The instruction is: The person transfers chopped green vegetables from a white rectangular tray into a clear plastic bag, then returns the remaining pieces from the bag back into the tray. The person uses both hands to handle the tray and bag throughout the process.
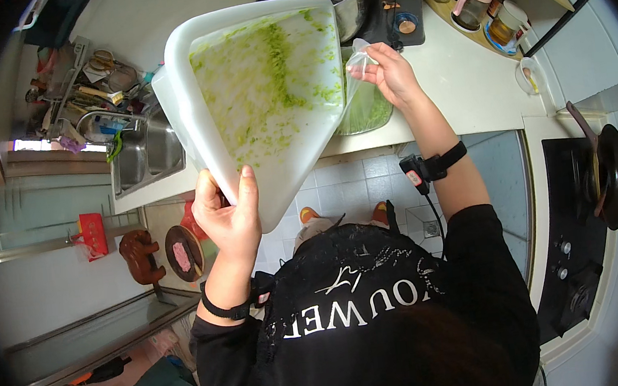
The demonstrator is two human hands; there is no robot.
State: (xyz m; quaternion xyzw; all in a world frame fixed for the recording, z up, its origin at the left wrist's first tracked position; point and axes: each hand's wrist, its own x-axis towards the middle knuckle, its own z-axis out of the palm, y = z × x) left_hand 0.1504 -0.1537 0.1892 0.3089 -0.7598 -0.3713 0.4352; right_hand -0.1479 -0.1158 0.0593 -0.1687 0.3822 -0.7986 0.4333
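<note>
With my left hand [229, 203] I grip the rim of a large white plastic tub [277, 157], which is held up and tilted above the counter. Finely chopped green vegetable [280, 67] clings to the tub's inner wall and bottom. My right hand [389, 73] pinches the edge of a clear plastic bag [358, 62] beside the tub's right-hand edge. More chopped greens [368, 112] fill the bag's lower part, which rests on the counter. The tub hides part of the bag, including some of its mouth.
A steel double sink [146, 150] lies left, with a cluttered dish rack behind it. A pot [350, 16] and an induction cooker [406, 2] stand behind the tub. Jugs [474, 4] line the right corner of the counter [461, 94]. A frying pan [614, 177] sits on the hob at right.
</note>
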